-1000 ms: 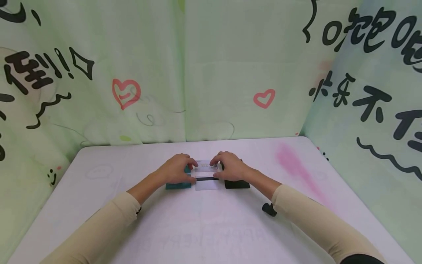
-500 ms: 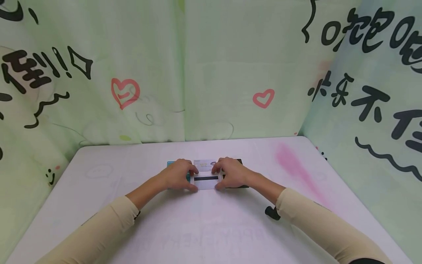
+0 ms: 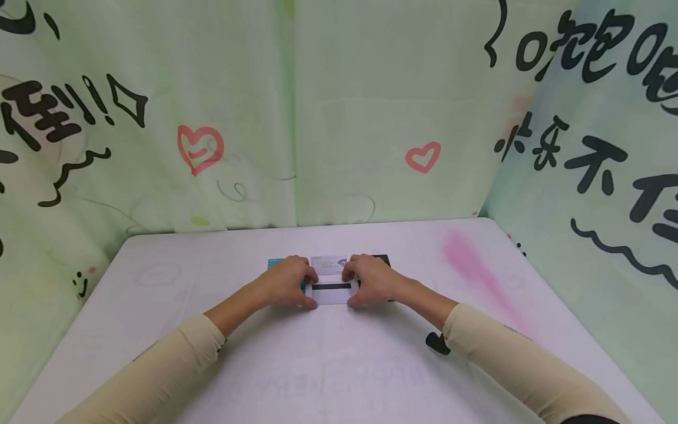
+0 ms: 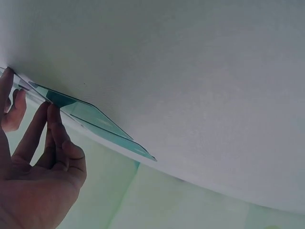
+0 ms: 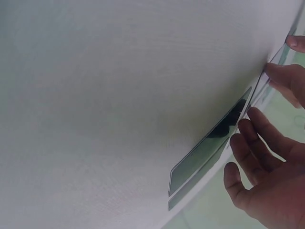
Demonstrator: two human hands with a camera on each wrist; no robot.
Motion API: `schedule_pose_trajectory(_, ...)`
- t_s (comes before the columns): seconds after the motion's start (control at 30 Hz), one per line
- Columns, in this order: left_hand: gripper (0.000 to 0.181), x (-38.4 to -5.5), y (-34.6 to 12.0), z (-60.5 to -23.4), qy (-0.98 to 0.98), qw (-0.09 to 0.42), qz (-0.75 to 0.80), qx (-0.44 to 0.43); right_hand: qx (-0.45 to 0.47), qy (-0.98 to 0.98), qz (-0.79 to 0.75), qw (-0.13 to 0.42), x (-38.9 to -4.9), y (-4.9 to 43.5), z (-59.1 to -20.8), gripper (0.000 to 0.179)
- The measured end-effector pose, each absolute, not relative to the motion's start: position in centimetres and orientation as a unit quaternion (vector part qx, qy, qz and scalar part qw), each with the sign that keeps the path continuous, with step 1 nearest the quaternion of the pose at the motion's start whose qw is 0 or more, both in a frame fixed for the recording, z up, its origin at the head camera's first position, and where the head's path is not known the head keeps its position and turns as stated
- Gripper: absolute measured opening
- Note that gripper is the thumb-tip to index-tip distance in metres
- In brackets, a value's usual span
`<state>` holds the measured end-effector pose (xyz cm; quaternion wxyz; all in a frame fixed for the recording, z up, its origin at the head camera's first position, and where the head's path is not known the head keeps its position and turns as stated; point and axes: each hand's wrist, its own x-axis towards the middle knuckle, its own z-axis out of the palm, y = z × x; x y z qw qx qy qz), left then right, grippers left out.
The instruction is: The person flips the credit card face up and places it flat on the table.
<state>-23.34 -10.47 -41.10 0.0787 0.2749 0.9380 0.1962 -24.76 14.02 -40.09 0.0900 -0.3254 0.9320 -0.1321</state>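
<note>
Near the middle of the table lies a white card with a black stripe (image 3: 331,295). My left hand (image 3: 286,281) grips its left end between thumb and fingers. My right hand (image 3: 377,279) holds the right end the same way, fingers at the far edge and thumb at the near edge. Just beyond lies a pale card with printing (image 3: 324,265). Teal cards (image 4: 95,114) lie flat beside my left hand, partly hidden by it in the head view. Dark cards (image 5: 200,164) lie beside my right hand, mostly covered from above.
The white table (image 3: 318,365) has a pink smear (image 3: 477,271) at its right. A green curtain (image 3: 339,118) with hearts and black writing hangs behind and at the sides. A black strapped-on object (image 3: 437,343) sits by my right wrist.
Both hands have moved from over the gap between the two middle cards down onto the nearer, striped card. In the last half second the right hand has shifted slightly rightward.
</note>
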Motion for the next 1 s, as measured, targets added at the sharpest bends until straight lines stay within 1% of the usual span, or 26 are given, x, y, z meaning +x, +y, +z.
schedule_pose_trajectory(0.3,0.047,-23.37,-10.52,-40.94,0.936,0.064,0.188,0.29,-0.322,0.938,-0.103,0.071,-24.79,13.93,-39.85,0.04)
schedule_pose_trajectory(0.77,0.042,-23.34,-10.47,-41.35,0.935,0.067,0.192,0.291,-0.32,0.932,-0.142,0.09,-24.98,14.06,-40.1,0.038)
schedule_pose_trajectory(1.0,0.043,-23.29,-10.46,-40.97,0.935,0.064,0.191,0.292,-0.329,0.927,-0.155,0.088,-25.04,14.18,-40.01,0.039)
